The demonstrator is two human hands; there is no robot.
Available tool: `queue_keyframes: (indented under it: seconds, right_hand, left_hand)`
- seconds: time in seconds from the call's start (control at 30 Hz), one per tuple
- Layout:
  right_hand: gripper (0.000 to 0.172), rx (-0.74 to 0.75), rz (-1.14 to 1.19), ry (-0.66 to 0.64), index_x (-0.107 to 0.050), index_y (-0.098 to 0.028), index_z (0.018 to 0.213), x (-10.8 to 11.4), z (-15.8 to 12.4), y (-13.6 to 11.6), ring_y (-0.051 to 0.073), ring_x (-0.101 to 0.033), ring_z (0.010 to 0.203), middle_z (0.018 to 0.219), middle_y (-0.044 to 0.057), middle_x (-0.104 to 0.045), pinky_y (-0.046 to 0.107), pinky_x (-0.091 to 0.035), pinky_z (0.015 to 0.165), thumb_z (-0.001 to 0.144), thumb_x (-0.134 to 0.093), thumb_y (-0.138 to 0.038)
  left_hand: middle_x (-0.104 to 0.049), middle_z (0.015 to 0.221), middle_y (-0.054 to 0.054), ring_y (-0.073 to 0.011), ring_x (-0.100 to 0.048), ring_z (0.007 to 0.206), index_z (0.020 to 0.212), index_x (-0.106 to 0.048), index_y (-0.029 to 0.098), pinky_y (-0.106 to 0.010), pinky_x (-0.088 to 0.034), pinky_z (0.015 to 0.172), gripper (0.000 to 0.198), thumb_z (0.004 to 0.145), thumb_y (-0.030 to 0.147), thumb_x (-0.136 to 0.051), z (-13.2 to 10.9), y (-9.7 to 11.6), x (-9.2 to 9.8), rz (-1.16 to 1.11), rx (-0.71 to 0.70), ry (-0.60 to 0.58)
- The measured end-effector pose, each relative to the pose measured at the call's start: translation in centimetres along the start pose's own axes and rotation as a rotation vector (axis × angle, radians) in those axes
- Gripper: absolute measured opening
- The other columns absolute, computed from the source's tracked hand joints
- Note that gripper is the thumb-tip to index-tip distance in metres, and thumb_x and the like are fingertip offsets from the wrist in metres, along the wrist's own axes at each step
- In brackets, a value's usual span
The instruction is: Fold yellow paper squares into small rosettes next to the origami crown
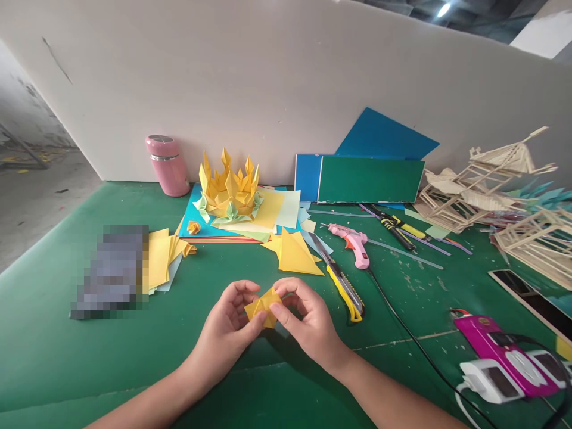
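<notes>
Yellow origami piece (264, 304) is pinched between your two hands, held over the green tabletop (111, 363). Your left hand (227, 325) grasps it at the lower left, thumb pressed to the near face; your right hand (313, 322) grasps the right side, thumb laid over the front and index finger at the upper right corner. Its left corner shows above your left thumb, and its creased middle lies bare between the two thumbs (what the fingertips do behind it, I cannot tell). Just beyond your hands lie yellow folded sheets (297, 256), with a yellow utility knife (342, 289) to their right and a yellow origami lotus (230, 190) farther back.
</notes>
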State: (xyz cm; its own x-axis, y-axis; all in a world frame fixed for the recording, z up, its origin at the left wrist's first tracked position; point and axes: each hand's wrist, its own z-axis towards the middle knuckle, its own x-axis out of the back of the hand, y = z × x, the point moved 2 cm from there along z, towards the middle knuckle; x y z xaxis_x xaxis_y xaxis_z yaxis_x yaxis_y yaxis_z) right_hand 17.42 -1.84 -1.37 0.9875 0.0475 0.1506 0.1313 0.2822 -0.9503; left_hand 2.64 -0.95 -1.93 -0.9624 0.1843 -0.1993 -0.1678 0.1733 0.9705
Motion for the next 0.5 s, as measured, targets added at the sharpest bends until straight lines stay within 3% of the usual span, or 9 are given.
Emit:
queue_keyframes:
  seconds: [0.13,0.27,0.5]
  right_hand:
    - [0.003,0.041,0.021,0.024,-0.055,-0.021,0.080,-0.07,-0.10,-0.05,0.015,-0.062,0.081,0.089,0.004,-0.062,0.026,-0.055,0.066,0.081,-0.057,-0.020]
    - [0.009,0.156,-0.038,0.058,-0.057,-0.021,0.075,0.05,-0.13,-0.23,0.017,-0.064,0.084,0.086,0.004,-0.063,0.027,-0.056,0.068,0.080,-0.058,-0.014]
    - [0.009,0.209,-0.081,0.055,-0.063,-0.022,0.075,0.30,-0.09,-0.10,0.018,-0.065,0.086,0.088,0.005,-0.065,0.029,-0.056,0.071,0.080,-0.062,-0.014]
  left_hand:
    - [-0.054,0.074,0.006,-0.0087,-0.054,0.064,0.086,-0.046,0.023,-0.020,-0.051,0.058,0.030,0.070,0.026,-0.072,-0.20,0.19,-0.32,-0.066,-0.068,-0.043]
    - [-0.054,0.069,0.004,-0.0080,-0.053,0.061,0.067,-0.054,0.019,-0.017,-0.049,0.056,0.016,0.073,0.023,-0.068,-0.29,0.47,-0.48,0.039,-0.149,-0.078]
    - [-0.062,0.072,0.001,-0.0120,-0.061,0.064,0.072,-0.065,0.018,-0.022,-0.054,0.061,0.011,0.067,0.027,-0.071,-0.19,0.71,-0.09,0.122,-0.052,-0.011]
